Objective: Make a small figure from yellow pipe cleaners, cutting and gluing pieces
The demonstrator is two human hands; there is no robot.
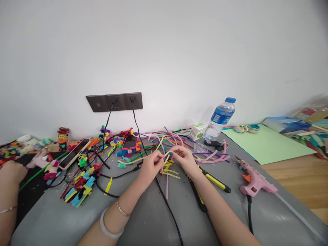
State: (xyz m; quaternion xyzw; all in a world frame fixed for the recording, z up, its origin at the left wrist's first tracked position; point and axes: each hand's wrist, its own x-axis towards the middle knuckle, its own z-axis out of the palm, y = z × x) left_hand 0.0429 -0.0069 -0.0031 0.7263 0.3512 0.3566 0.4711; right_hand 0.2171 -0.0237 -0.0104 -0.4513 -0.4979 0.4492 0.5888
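Note:
Both my hands meet over the grey table (159, 222). My left hand (150, 166) pinches a yellow pipe cleaner (133, 159) that trails off to the left. My right hand (185, 158) pinches the same twisted yellow piece at its tip, fingers closed. Loose yellow and pink pipe cleaner bits (170, 172) lie just under the hands. A tangle of coloured pipe cleaners (166, 140) is spread behind them.
A pink glue gun (253, 180) lies at the right, yellow-handled pliers (214, 181) beside my right arm. A water bottle (220, 118), a small carton (197, 131), keys (214, 143), two phones (75, 152) (129, 141), finished craft figures (80, 186) and black cables (167, 205) are about. Another person's hand (10, 172) is at the far left.

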